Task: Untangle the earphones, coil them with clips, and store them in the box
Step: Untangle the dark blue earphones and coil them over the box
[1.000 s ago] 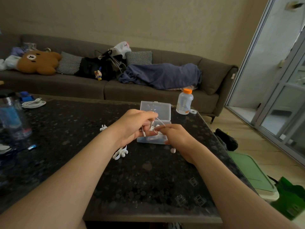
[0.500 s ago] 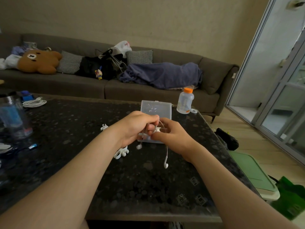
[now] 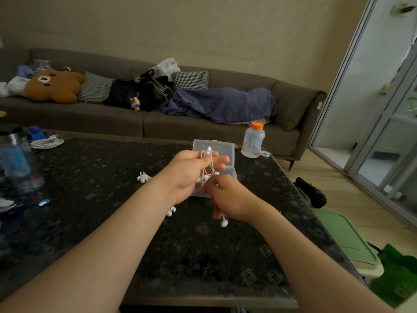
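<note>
left hand (image 3: 191,177) holds the bunched white earphones (image 3: 208,164) | right hand (image 3: 230,197) pinches their cord, one bud (image 3: 224,223) hangs under it | both hide part of the open box (image 3: 216,146) | clips (image 3: 143,177) and bottle (image 3: 252,141) near on table (image 3: 112,222)

Both forearms show bare, as do the left hand (image 3: 188,177) and right hand (image 3: 231,198).
</note>
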A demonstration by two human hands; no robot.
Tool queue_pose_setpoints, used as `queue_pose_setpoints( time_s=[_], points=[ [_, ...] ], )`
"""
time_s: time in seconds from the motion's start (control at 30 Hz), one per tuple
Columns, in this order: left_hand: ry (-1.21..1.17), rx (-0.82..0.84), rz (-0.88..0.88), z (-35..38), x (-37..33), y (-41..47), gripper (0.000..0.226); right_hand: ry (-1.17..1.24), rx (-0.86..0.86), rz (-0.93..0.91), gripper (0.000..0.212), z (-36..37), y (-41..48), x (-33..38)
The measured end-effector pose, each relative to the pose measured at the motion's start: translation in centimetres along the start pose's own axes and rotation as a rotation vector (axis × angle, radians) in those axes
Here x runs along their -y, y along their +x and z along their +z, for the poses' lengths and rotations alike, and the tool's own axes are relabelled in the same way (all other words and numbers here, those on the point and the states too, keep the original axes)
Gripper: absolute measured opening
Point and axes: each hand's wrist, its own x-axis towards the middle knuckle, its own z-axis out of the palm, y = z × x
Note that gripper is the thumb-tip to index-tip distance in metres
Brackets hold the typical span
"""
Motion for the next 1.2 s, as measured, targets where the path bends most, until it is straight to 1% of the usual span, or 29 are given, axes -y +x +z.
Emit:
queue_pose_setpoints(
  time_s=[0.07, 0.1, 0.17, 0.23, 0.27, 0.33, 0.4, 0.43, 0.47, 0.5, 0.53, 0.57, 0.63, 0.67, 0.73, 0.8, 0.93, 1.07, 1.13, 1.2],
  points=[
    [0.154, -0.115, 0.103, -0.2, 0.2, 0.4, 0.023, -0.101, 0.091, -0.041, 0.031, 0.3, -0.4, 0.3],
    [0.268, -0.142, 0.144, -0.4, 0.4, 0.5, 0.023, -0.130, 0.091, -0.065, 0.032, 0.4, -0.5, 0.4],
    [0.475, -0.126, 0.149, -0.8, 0.5, 0.5, 0.023, -0.135, -0.005, -0.105, 0.032, 0.3, -0.3, 0.4],
    [0.627, -0.084, 0.122, -0.9, 0.6, 0.4, 0.023, -0.101, -0.130, -0.134, 0.029, -0.1, 0.0, 0.3],
    [0.662, -0.066, 0.105, -0.9, 0.6, 0.4, 0.024, -0.081, -0.169, -0.135, 0.027, -0.3, 0.1, 0.3],
    [0.681, -0.035, 0.075, -0.7, 0.6, 0.5, 0.029, -0.110, -0.181, -0.109, 0.021, -0.5, 0.1, 0.1],
    [0.724, -0.024, 0.045, -0.5, 0.9, 0.6, 0.031, -0.267, -0.164, -0.066, 0.012, -0.6, 0.0, 0.1],
    [0.753, -0.019, 0.028, -0.5, 1.0, 0.7, 0.030, -0.307, -0.175, -0.048, 0.008, -0.6, 0.0, 0.0],
    [0.777, -0.010, 0.012, -0.5, 1.2, 0.8, 0.028, -0.301, -0.199, -0.047, 0.009, -0.7, 0.1, 0.0],
    [0.786, 0.001, 0.001, -0.4, 1.3, 0.8, 0.027, -0.269, -0.226, -0.060, 0.015, -0.8, 0.2, 0.0],
    [0.780, 0.013, -0.007, -0.3, 1.2, 0.7, 0.029, -0.212, -0.258, -0.071, 0.018, -0.9, 0.4, 0.0],
    [0.758, 0.023, -0.009, -0.2, 1.1, 0.6, 0.031, -0.134, -0.299, -0.072, 0.017, -0.9, 0.5, 0.0],
    [0.678, 0.048, -0.015, -0.1, 0.9, 0.5, 0.035, 0.076, -0.389, -0.050, 0.014, -0.9, 0.8, -0.1],
    [0.624, 0.072, -0.035, 0.0, 0.8, 0.3, 0.036, 0.189, -0.420, -0.035, 0.017, -0.9, 0.9, 0.0],
    [0.546, 0.134, -0.073, -0.1, 0.7, 0.0, 0.035, 0.388, -0.442, -0.015, 0.023, -1.1, 1.1, -0.1],
    [0.497, 0.176, -0.092, -0.3, 0.7, 0.0, 0.033, 0.474, -0.437, -0.018, 0.021, -1.2, 0.9, -0.3],
    [0.385, 0.155, -0.161, -0.8, 0.4, 0.0, 0.029, 0.373, -0.385, -0.090, 0.025, -1.3, 0.6, -0.7],
    [0.294, 0.113, -0.195, -0.9, 0.1, 0.0, 0.041, 0.274, -0.354, -0.146, 0.033, -1.5, 0.8, -1.1],
    [0.235, 0.089, -0.200, -0.9, 0.1, 0.0, 0.043, 0.248, -0.299, -0.179, 0.038, -1.3, 0.8, -1.3],
    [0.181, 0.077, -0.196, -1.0, 0.1, 0.2, 0.040, 0.221, -0.234, -0.209, 0.045, -0.9, 0.7, -1.3]
  ],
)
